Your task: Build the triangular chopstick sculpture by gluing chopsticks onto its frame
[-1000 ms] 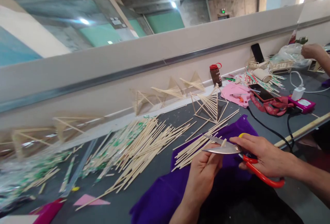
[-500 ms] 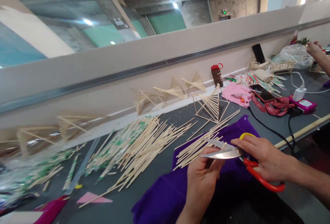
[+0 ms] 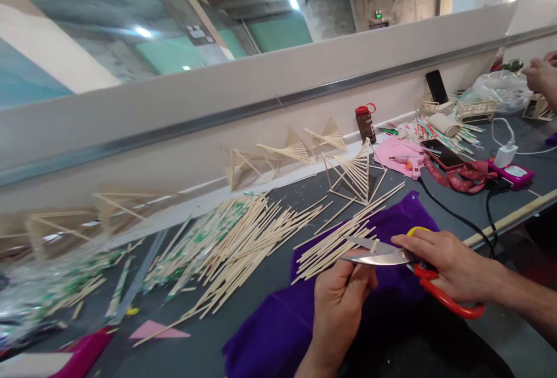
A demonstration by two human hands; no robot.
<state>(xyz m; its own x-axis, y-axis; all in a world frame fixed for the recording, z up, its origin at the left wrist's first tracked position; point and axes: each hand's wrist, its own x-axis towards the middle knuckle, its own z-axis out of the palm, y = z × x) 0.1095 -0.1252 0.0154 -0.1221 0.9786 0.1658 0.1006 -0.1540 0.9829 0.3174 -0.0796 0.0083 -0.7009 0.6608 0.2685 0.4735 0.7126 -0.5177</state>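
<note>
My right hand (image 3: pixel 452 265) is closed round the handles of a pair of scissors (image 3: pixel 387 255) with red and yellow grips. The blades are parted and point left. Between them stands the short tip of a wooden stick (image 3: pixel 375 244), pinched from below by my left hand (image 3: pixel 342 302); the rest of that stick is hidden. Under both hands lies a purple cloth (image 3: pixel 274 328). Several loose wooden sticks (image 3: pixel 333 253) rest on the cloth, just beyond the blades.
A big pile of sticks (image 3: pixel 248 238) spreads leftward across the dark table. Stick frames (image 3: pixel 354 175) stand along the wall by a red-capped bottle (image 3: pixel 365 125). A glue gun (image 3: pixel 411 162) lies on pink paper, its cord hanging forward. Another person's hand (image 3: pixel 542 76) is at far right.
The scissor blades have closed slightly around the stick's tip. Both my hands stay almost in place. The other person's hand at far right has shifted, and a second one shows beside it.
</note>
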